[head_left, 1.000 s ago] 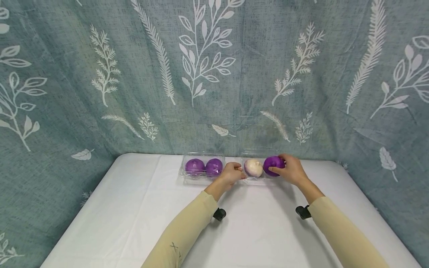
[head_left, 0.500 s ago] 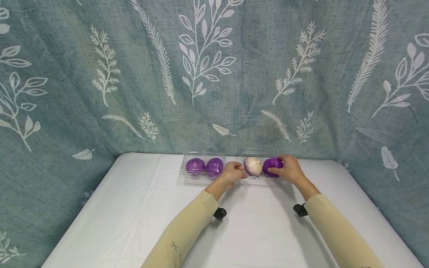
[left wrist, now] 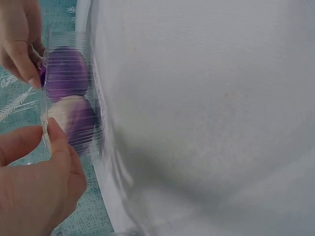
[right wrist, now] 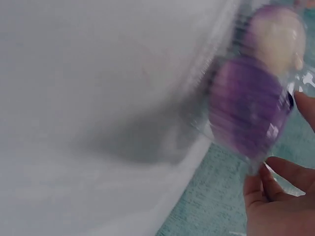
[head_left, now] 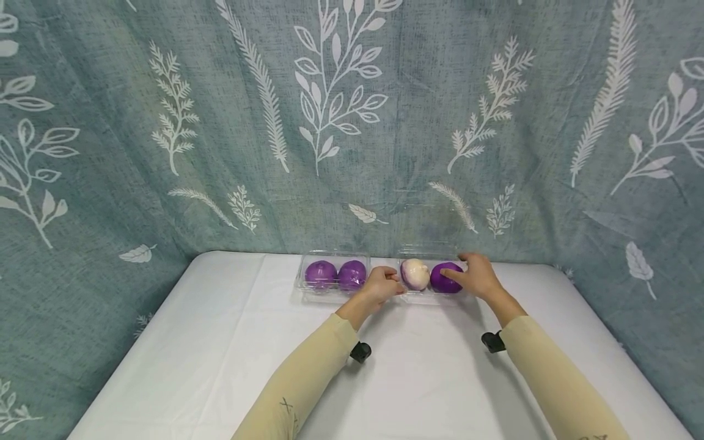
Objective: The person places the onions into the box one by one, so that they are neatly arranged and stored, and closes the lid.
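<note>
A clear plastic clamshell pack point(head_left: 426, 297) holds a cream-and-purple turnip point(head_left: 415, 274) on the left and a round purple vegetable point(head_left: 447, 278) on the right. My left hand point(head_left: 379, 284) pinches the pack's left rim between thumb and fingertips, as the left wrist view shows. My right hand point(head_left: 480, 278) is at the pack's right end. Its thumb lies straight over the purple vegetable, while the other fingertips point(right wrist: 253, 189) are at the pack's corner in the right wrist view. Both vegetables show through the ribbed plastic in the left wrist view.
To the left stands another clear pack point(head_left: 308, 292) with two purple vegetables point(head_left: 321, 274). Both packs are along the far edge of the white-covered table point(head_left: 220, 342), close to a patterned grey-green curtain point(head_left: 407, 153). Raised clear lids stand behind the vegetables.
The purple vegetable has moved slightly left and settled lower in the right pack. My right thumb has shifted from its front side to its top. The left hand stays on the rim.
</note>
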The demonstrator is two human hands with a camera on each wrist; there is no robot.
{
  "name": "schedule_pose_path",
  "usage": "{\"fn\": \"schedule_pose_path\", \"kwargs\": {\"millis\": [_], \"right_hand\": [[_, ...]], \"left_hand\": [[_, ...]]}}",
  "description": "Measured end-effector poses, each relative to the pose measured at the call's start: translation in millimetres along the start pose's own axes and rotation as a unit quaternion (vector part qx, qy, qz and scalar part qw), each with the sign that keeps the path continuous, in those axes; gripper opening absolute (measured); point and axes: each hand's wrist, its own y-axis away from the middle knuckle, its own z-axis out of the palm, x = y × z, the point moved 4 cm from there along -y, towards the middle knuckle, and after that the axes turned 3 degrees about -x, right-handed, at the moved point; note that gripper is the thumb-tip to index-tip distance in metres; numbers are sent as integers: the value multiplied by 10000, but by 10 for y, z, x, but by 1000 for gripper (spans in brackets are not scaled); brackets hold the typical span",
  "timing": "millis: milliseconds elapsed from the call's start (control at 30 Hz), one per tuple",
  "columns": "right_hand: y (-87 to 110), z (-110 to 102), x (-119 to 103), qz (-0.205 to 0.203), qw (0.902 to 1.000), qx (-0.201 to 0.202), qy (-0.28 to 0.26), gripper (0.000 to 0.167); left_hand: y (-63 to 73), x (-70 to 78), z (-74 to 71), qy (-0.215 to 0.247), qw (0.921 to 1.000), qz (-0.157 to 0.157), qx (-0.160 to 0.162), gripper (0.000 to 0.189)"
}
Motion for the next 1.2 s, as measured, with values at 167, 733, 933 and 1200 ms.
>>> {"fn": "schedule_pose_path", "kwargs": {"millis": [167, 733, 933, 1200], "right_hand": [[-47, -162, 28, 220, 9995, 11, -245, 73], [-236, -463, -12, 769, 9885, 95, -1299, 87], [-234, -446, -32, 756, 9874, -13, -1393, 88], [-177, -442, -47, 702, 9850, 134, -1572, 92]], "left_hand": [[16, 1, 0, -8, 10000, -6, -68, 60], [-10, 4, 2, -83, 9999, -21, -62, 59], [-22, 5, 2, -147, 9999, -23, -29, 60], [-9, -5, -1, -254, 9997, -13, 37, 59]]}}
